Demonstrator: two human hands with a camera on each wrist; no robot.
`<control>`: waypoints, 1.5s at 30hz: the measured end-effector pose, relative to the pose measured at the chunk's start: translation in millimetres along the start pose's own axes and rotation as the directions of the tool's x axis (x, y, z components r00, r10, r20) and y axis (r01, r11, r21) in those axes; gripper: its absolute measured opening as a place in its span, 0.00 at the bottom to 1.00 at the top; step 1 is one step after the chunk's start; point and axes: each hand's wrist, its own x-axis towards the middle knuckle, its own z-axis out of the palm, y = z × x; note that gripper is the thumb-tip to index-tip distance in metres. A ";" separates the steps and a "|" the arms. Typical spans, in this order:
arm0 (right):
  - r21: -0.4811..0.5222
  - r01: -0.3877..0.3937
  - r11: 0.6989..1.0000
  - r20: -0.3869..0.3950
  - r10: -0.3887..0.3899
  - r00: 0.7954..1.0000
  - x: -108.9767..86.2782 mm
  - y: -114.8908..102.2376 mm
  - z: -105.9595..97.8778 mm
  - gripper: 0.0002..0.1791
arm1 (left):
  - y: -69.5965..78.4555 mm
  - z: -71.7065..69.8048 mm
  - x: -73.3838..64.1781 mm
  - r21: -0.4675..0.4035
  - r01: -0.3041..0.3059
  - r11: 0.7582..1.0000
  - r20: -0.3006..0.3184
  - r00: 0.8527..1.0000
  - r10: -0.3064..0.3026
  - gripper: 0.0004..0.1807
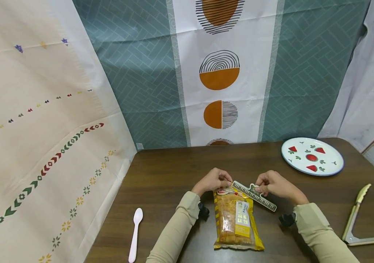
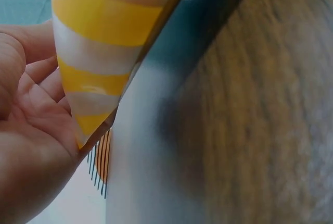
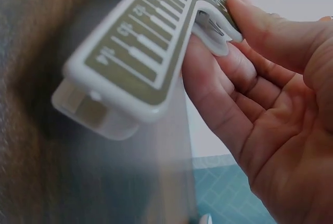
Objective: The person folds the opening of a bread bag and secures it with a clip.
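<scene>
A yellow-edged bag of bread (image 1: 227, 219) lies on the table with its top end away from me. My left hand (image 1: 214, 180) pinches the bag's top left corner between thumb and fingers. In the left wrist view, the bag's yellow-and-white striped side (image 2: 104, 41) hangs beside the palm. My right hand (image 1: 277, 187) holds a long clip (image 1: 254, 195) by its handle, thumb on top and fingers beneath. The clip is printed with piano keys (image 3: 140, 41). It slants across the bag's top right corner; whether its jaws are around the film I cannot tell.
On the left lies a white spoon (image 1: 135, 233). A white oval plate with watermelon pictures (image 1: 329, 166) sits at the back right. Food tongs (image 1: 352, 219) lie spread at the right edge. Patterned cloths (image 1: 140, 73) hang behind and left of the table.
</scene>
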 end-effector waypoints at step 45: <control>0.015 -0.105 0.994 0.050 0.104 0.993 3.1 -4.7 5.8 0.07 | -10.8 -10.6 -17.6 -0.104 0.105 0.989 -0.033 0.994 -0.109 0.08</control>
